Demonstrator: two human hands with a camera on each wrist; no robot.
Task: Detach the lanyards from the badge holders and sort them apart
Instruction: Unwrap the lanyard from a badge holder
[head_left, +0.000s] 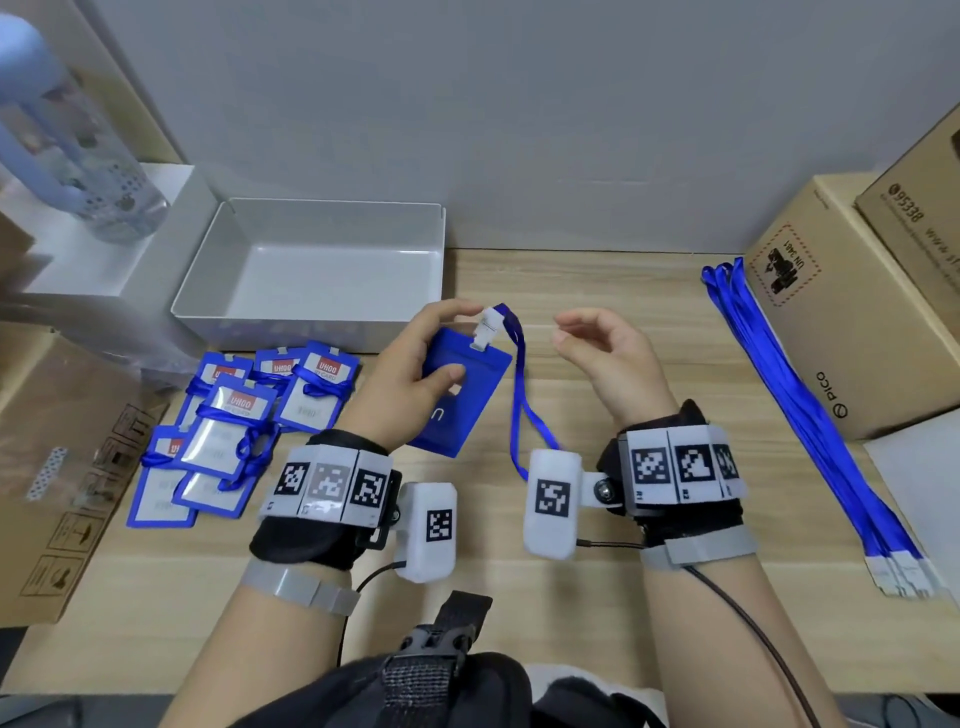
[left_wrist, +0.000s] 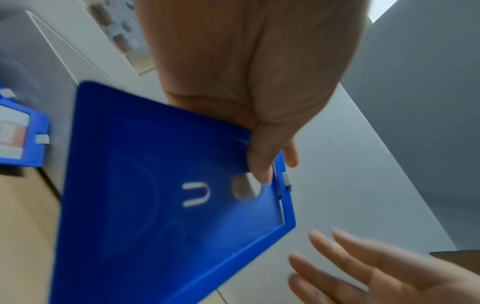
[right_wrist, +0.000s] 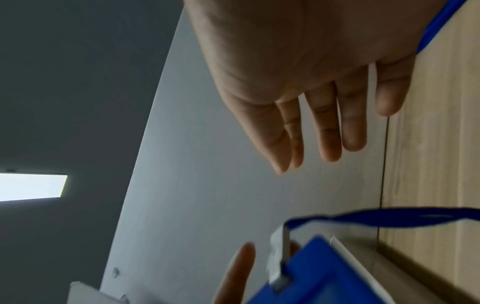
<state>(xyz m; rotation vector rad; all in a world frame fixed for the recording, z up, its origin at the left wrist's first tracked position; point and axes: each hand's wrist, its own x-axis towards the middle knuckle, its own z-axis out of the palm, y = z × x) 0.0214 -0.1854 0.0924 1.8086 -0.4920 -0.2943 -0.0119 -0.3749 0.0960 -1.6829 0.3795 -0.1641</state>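
Note:
My left hand (head_left: 415, 358) grips a blue badge holder (head_left: 462, 395), thumb on its back and fingers behind its top edge. In the left wrist view the thumb (left_wrist: 262, 162) presses the blue badge holder (left_wrist: 161, 195) near its slot. A white clip (head_left: 485, 327) joins the holder's top to a blue lanyard (head_left: 517, 395), which hangs down between my wrists. My right hand (head_left: 602, 348) hovers just right of the clip, fingers relaxed, holding nothing. In the right wrist view my right fingers (right_wrist: 327, 127) are spread above the white clip (right_wrist: 280, 259) and blue lanyard (right_wrist: 389, 216).
Several badge holders wrapped in lanyards (head_left: 234, 421) lie at the left. An empty grey tray (head_left: 311, 312) stands behind them. Loose blue lanyards (head_left: 800, 415) lie along a cardboard box (head_left: 831, 322) at the right. Another box (head_left: 57, 467) and a bottle (head_left: 78, 156) stand at the left.

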